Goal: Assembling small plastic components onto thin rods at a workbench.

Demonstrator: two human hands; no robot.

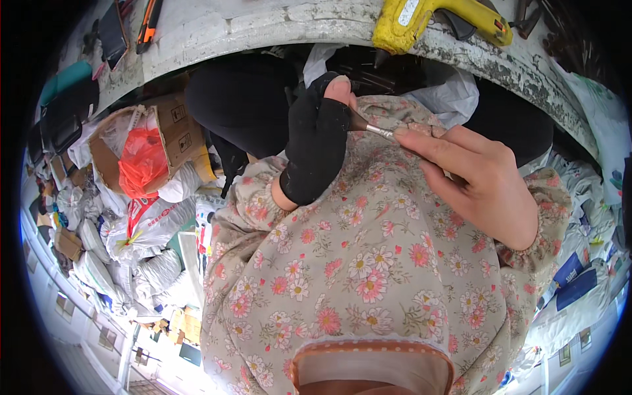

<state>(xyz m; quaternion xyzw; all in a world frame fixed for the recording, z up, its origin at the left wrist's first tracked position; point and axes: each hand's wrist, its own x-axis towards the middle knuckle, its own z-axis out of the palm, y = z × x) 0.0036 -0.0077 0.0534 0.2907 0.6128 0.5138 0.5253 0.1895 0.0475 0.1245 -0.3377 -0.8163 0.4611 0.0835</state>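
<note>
At the left hand [318,135], slim tool [380,131]; end hidden.

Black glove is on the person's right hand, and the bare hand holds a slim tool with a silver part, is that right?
Not quite: the head view shows the black glove on the left hand, not the right. The bare hand does hold the slim tool with a silver part.
</note>
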